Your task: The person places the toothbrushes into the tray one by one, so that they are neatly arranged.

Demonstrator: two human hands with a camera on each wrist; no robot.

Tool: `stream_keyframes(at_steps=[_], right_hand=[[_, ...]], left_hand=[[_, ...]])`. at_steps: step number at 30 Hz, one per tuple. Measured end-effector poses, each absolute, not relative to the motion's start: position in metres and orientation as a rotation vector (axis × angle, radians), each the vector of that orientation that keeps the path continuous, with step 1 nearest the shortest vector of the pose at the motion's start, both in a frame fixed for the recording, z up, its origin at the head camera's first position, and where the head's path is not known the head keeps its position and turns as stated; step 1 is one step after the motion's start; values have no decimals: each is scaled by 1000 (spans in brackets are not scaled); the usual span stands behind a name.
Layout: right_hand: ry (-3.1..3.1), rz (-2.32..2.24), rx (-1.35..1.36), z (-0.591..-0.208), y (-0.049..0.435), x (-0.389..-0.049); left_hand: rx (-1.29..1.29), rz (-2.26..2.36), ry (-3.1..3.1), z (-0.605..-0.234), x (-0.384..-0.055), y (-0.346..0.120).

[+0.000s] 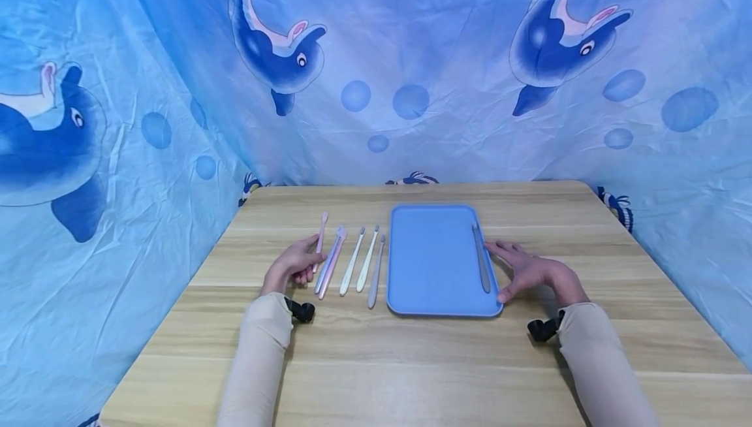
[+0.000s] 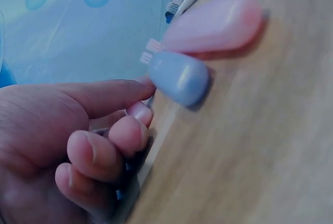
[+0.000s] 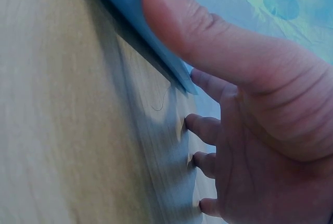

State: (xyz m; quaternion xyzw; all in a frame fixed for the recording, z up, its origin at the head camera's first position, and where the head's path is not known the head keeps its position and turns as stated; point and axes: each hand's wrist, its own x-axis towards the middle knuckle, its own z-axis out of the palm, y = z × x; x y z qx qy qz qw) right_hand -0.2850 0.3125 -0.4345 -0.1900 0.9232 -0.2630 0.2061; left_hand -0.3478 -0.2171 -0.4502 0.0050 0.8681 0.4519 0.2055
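Note:
My left hand [image 1: 296,262] pinches a pink toothbrush [image 1: 322,223], the leftmost of a row, between thumb and fingers. In the left wrist view, the handle end of that toothbrush [image 2: 139,111] shows at the fingertips. Just right of it lie a blue toothbrush [image 1: 326,269] and another pink toothbrush [image 1: 332,270], close together. A blue tray [image 1: 431,260] lies flat, with a grey-blue toothbrush [image 1: 482,260] along its right side. At the tray's right edge is my right hand [image 1: 531,270], fingers spread; its thumb [image 3: 192,26] touches the rim near the front corner.
Between the pink toothbrush and the tray, two pale toothbrushes [image 1: 351,264] and a grey-blue toothbrush [image 1: 377,273] lie side by side, heads pointing away. The wooden table [image 1: 399,368] is bounded at the back and sides by a blue dolphin-print cloth [image 1: 446,55].

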Motion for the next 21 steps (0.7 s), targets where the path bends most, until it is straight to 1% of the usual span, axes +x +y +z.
stream_keyframes(at_steps=[9,21], right_hand=[[2582,-714,-519,-433,315,-287],[2586,-709,-505,-434,312,-285]], left_hand=[[65,1338,2356,-450,-352,-215],[13,1323,2354,-448,-348,-218]])
